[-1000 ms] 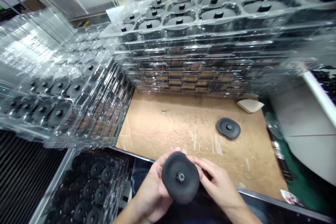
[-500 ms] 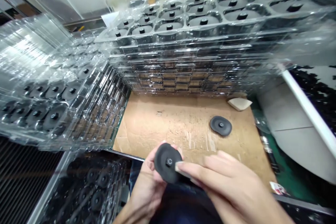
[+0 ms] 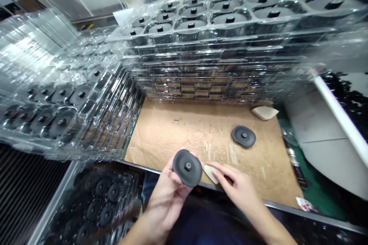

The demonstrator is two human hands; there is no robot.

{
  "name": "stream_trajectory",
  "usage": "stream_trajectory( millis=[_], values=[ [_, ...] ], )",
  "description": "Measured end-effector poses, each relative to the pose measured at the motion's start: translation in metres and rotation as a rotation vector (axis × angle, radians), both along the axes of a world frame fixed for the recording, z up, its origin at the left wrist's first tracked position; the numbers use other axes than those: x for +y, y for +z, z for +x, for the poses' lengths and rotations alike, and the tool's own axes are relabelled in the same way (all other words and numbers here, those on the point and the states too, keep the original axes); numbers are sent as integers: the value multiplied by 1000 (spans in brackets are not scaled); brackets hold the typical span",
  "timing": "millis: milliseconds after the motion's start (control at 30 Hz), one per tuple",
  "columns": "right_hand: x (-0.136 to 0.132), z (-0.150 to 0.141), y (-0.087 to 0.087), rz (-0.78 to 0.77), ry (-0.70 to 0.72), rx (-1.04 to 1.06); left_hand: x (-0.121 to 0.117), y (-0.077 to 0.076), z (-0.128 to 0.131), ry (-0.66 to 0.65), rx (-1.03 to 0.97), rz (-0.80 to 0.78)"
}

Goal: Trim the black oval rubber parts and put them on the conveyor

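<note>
Over the front edge of the cardboard, my left hand grips a dark grey oval disc with a short black post at its centre. The disc's broad face is turned up toward me. Just right of it, my right hand pinches a small cream-coloured wedge, perhaps a sponge, its tip close to the disc's edge. A second dark oval disc lies flat on the cardboard, post upward. Behind that rests another cream wedge.
Tall stacks of clear plastic trays filled with similar discs stand behind; more trays rise at left. A lower tray of discs sits front left. At right is a white-edged bin with small black pieces beyond. A pen-like tool lies beside the cardboard.
My right hand has drawn back from the disc's face, bringing the cream wedge into clear view. The held disc has shifted slightly right and up in the picture.
</note>
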State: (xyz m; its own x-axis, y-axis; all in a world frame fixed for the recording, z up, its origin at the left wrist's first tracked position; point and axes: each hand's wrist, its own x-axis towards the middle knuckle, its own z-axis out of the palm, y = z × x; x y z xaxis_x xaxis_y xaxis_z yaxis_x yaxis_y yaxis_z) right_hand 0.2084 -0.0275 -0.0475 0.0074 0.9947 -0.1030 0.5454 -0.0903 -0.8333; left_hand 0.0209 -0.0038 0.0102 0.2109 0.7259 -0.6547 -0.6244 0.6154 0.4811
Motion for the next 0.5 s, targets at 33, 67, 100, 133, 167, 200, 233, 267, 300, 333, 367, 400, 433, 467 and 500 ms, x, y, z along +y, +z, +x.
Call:
stream_trajectory(
  millis=[33,67,100,133,167,200,233,267,300,333,367,400,433,467,500],
  values=[
    [0,0,-1,-9,4,-4,0,1,2,-3,5,-11],
    [1,-2,4,-8,-2,0,0,2,4,-6,5,-13],
    [3,-5,14,11,-25,7,-1,3,6,-12,-3,-4],
    [4,-9,27,53,-56,16,-1,4,7,-22,-15,16],
    [6,-15,42,123,-87,27,-3,5,8,-35,-29,41],
    [8,-22,57,223,-98,37,-4,5,9,-52,-43,61],
    [9,-29,72,338,-77,42,-5,4,8,-72,-53,69],
    [9,-36,83,456,-18,30,-6,3,7,-88,-60,69],
    [10,-42,92,522,52,13,-6,3,6,-98,-62,66],
    [10,-46,98,555,125,1,-7,2,4,-99,-58,66],
    [10,-49,101,559,190,-2,-7,1,3,-96,-45,69],
    [12,-51,102,528,244,-2,-7,1,3,-93,-25,73],
    [13,-53,102,484,280,1,-7,2,4,-98,-5,79],
    [16,-54,101,461,282,3,-7,4,5,-113,7,78],
    [18,-56,99,468,251,-6,-7,6,7,-135,9,73]
  ],
)
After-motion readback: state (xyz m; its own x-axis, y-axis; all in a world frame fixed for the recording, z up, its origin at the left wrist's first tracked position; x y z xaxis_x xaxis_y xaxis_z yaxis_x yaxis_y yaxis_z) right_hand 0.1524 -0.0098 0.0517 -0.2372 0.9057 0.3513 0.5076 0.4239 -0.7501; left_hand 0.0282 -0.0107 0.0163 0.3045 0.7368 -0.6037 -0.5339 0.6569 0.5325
